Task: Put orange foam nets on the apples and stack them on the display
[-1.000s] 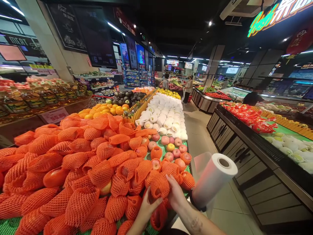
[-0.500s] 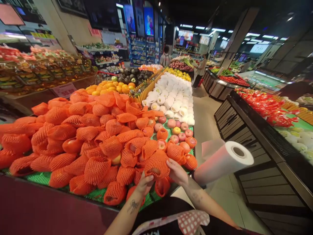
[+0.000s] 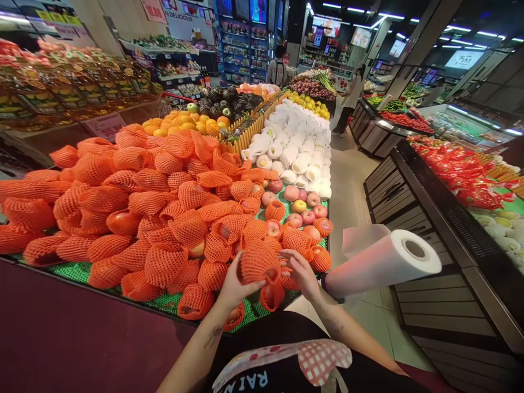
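Note:
My left hand [image 3: 234, 285] is closed round an apple in an orange foam net [image 3: 259, 262], thumb below and fingers along its left side. The net covers nearly the whole fruit. To its right, my right hand [image 3: 303, 277] has its fingers apart and holds nothing, the fingertips close to the net. Under and behind both hands spreads a big heap of fruit in orange foam nets [image 3: 149, 199]. Several bare red apples [image 3: 291, 193] lie beyond the hands, on the green mat at the right side of the stand.
A roll of clear plastic bags [image 3: 372, 267] sticks out by my right forearm. White-netted fruit [image 3: 297, 150] and oranges [image 3: 180, 123] fill the stand farther back. Across the aisle [image 3: 347, 185] is a dark display counter [image 3: 450, 240]. Two people stand in the background.
My right hand has let go of the netted apple and opened beside it. My left hand has wrapped further round the apple, which has turned and sits slightly higher in view.

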Demonstrator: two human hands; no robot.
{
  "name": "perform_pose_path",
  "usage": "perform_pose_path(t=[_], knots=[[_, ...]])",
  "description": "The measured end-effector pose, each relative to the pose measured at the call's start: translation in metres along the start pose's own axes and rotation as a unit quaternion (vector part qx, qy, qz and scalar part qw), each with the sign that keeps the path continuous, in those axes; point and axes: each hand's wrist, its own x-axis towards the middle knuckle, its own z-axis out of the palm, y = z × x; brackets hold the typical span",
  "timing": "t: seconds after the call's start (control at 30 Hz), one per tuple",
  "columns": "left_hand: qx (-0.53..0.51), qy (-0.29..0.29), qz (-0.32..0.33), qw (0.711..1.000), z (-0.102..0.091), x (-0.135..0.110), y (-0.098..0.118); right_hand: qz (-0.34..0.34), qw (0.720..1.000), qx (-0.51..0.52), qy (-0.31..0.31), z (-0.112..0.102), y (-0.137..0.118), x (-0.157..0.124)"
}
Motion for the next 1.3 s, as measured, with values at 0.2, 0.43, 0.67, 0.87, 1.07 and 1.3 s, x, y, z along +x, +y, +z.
perform_pose_path(t=[0.2,0.43,0.67,0.87,1.07,1.3], knots=[[0.203,-0.076,0.13,0.967,0.017,-0.007,0.031,0.084,0.991,0.105,0.025,0.011,0.01,-0.011],[0.227,-0.074,0.172,0.956,-0.018,-0.012,0.031,-0.092,0.982,-0.08,0.145,0.01,-0.024,0.041],[0.214,0.023,0.177,0.96,-0.048,-0.023,0.005,-0.22,0.762,-0.599,0.112,0.022,-0.049,0.156],[0.233,0.064,0.21,0.947,-0.066,-0.018,0.007,-0.119,0.707,-0.696,0.04,0.029,-0.032,0.207],[0.243,0.123,0.223,0.936,-0.093,-0.007,-0.005,-0.106,0.686,-0.71,-0.117,0.046,-0.049,0.239],[0.234,0.153,0.215,0.936,-0.099,0.001,-0.007,-0.173,0.653,-0.736,-0.042,0.125,-0.052,0.29]])
